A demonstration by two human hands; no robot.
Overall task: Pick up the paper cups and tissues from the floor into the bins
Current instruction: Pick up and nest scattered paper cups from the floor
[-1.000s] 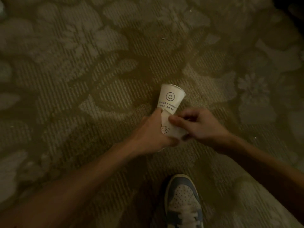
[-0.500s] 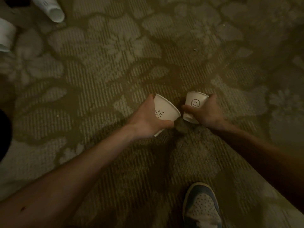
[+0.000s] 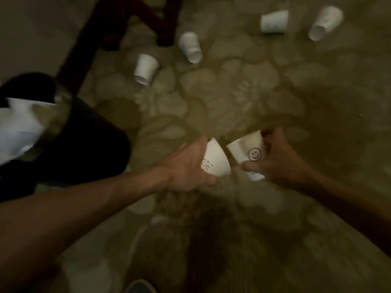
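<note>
The view has swung left since half a second ago. A dark bin [image 3: 95,149] with white paper inside now shows at the left. Four cups lie on the carpet [image 3: 232,98] ahead: a near cup [image 3: 146,68], a middle cup [image 3: 190,46] and a far pair [image 3: 274,21]. The left hand [image 3: 186,168] still curls round a printed cup [image 3: 215,159]. The right hand [image 3: 281,163] wraps fingers and thumb round the smiley cup [image 3: 245,151], held just beside it above the floor.

The smiley cup [image 3: 246,151] and the printed cup [image 3: 216,159] just left of it are smooth, matt white paper. The carpet [image 3: 211,102] under them looks ribbed and woven; furniture legs [image 3: 169,22] beyond, dark wood.
</note>
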